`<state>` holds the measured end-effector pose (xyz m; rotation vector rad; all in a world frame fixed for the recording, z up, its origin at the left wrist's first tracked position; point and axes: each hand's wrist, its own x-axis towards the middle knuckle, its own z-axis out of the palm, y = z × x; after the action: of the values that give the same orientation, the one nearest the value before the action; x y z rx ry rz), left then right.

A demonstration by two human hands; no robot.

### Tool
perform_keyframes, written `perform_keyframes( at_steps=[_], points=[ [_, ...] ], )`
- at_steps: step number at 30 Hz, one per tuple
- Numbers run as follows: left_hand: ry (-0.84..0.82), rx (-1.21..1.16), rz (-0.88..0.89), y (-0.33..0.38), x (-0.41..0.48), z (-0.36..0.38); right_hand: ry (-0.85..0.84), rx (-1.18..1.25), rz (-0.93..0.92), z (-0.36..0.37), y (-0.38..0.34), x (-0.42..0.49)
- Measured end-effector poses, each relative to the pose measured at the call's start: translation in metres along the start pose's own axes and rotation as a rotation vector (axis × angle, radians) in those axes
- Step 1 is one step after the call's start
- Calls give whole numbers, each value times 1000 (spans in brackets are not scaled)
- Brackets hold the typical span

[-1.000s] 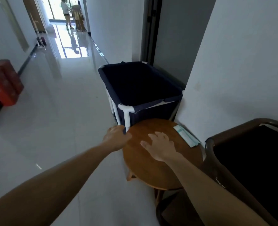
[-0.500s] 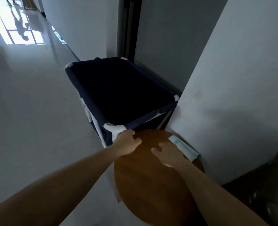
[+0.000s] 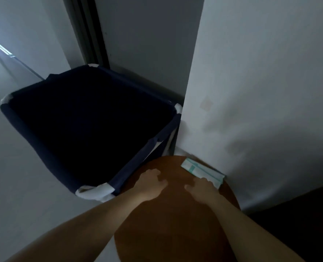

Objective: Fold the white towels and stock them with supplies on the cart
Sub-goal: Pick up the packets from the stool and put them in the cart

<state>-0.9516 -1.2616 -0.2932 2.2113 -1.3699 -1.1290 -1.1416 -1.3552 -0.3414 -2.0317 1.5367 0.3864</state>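
The dark navy fabric cart (image 3: 134,161), a deep square bin stretched over a white pipe frame (image 3: 94,191), stands on the pale glossy floor (image 3: 15,205) against the corner of the white wall (image 3: 261,91), with its inside in deep shadow so that its contents cannot be made out. Its near right corner sits just beside the far edge of a round brown wooden table (image 3: 175,233), which fills the lower middle of the view. The person's left hand (image 3: 151,183) rests on the far left part of the table top, close to the cart's rim, with its fingers loosely bent and nothing held in them. The right hand (image 3: 202,188) lies palm down on the table to the right of it, fingers spread and relaxed, also holding nothing. Its fingertips reach the near end of a flat white and green paper packet (image 3: 200,170) that lies at the table's far right edge against the wall; in the blur they seem to touch it. Behind the cart a dark door frame (image 3: 88,35) rises beside a grey wall panel.
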Motion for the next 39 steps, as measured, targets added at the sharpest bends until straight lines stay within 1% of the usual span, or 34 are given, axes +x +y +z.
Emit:
perform_keyframes(
  at_steps=[2, 8, 12, 15, 17, 22, 25, 28, 29, 31, 33, 35, 37, 39],
  points=[
    [-22, 39, -10, 7, 32, 4, -27, 28, 40, -2, 12, 29],
    [-102, 48, -45, 20, 118, 40, -46, 69, 154, -1, 55, 102],
    [-151, 45, -43, 24, 177, 67, -2, 82, 184, 6, 80, 145],
    [-186, 28, -7, 24, 211, 89, 12, 104, 201, 19, 96, 169],
    [-216, 7, 8, 21, 226, 104, 29, 104, 197, 30, 105, 181],
    [-234, -64, -27, 3, 249, 136, 149, 48, 213, 57, 121, 212],
    [-247, -106, -84, -8, 257, 148, 211, -44, 242, 70, 123, 221],
    [-246, -173, -164, -17, 258, 157, 201, -106, 241, 83, 123, 219],
    [-253, -188, -190, -20, 257, 160, 186, -80, 239, 87, 122, 217],
    [-242, -208, -226, -23, 256, 164, 107, 74, 232, 95, 119, 211],
    [-222, -260, -253, -21, 252, 165, -33, 256, 216, 101, 115, 203],
    [-241, -329, -303, -19, 251, 166, -141, 440, 178, 105, 108, 196],
    [-247, -440, -384, -19, 250, 165, -149, 713, 144, 108, 99, 191],
    [-218, -552, -452, -23, 253, 166, -102, 898, 148, 105, 89, 188]
  ],
)
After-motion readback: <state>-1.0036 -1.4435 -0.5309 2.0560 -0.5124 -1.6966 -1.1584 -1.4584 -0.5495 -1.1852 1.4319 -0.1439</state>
